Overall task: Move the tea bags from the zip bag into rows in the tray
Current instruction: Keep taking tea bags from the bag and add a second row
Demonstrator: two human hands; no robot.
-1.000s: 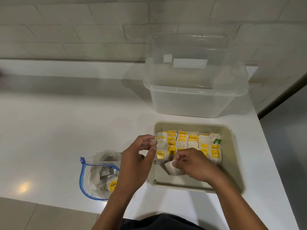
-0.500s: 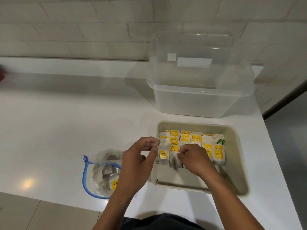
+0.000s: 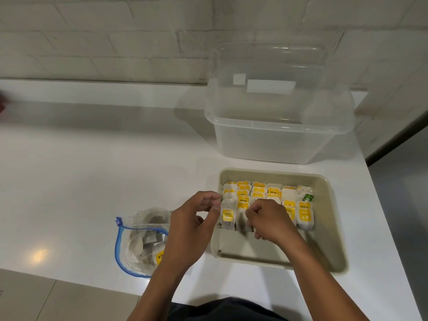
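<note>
A beige tray [image 3: 331, 205] on the white counter holds rows of upright white tea bags [image 3: 273, 193] with yellow tags, filling its far half. My right hand [image 3: 268, 218] pinches a tea bag [image 3: 242, 218] upright in the front row, second from the left. My left hand [image 3: 192, 218] rests at the tray's left rim, fingertips on the top of the front-left tea bag [image 3: 228, 215]. A clear zip bag [image 3: 141, 239] with a blue seal lies left of the tray, open, with several tea bags inside, partly behind my left wrist.
A large clear plastic tub [image 3: 278, 135] stands behind the tray against a white brick wall. The counter's front edge runs just below the zip bag, its right edge beside the tray. The tray's near half is bare.
My right hand has lifted the tea bag from the tray floor and stood it upright in the front row. My left hand has stayed at the front-left bag.
</note>
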